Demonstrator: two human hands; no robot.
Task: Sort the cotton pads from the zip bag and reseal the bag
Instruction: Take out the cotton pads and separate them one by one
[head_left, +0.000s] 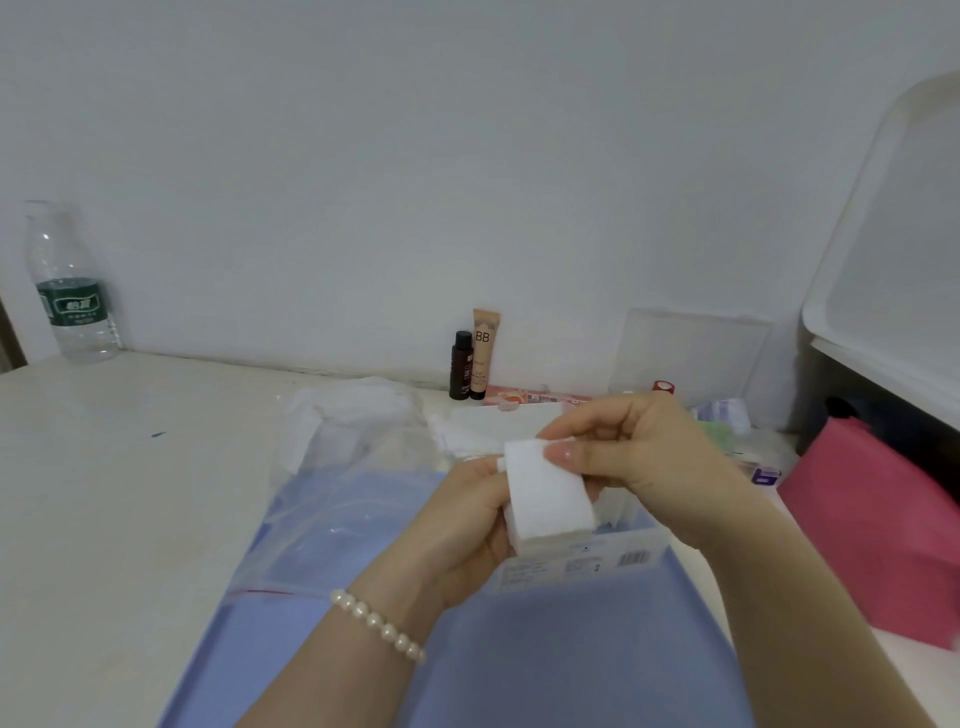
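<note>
Over the blue tray: a stack of cotton pads (548, 499) is held just above the blue tray (545, 660), in front of the person.
Left hand: the left hand (467, 525) cups the stack from below and behind, fingers curled round it.
Right hand: the right hand (623, 457) pinches the stack's upper corner, thumb on the top pad, other fingers curled behind.
Zip bag: the clear zip bag (332, 499) lies slack across the tray's left edge, mouth unsealed; its red zip strip shows near the tray's left side.
Carton: a white barcoded carton (582, 561) stands on the tray directly below the stack.
Behind the tray: a BB cream tube (484, 353) stands by the wall.
Risk: the pads look loose and soft; a light pinch on one corner could let the stack fan out or drop pads onto the tray.
Risk: the limp bag may fold over its own mouth, making resealing awkward.
</note>
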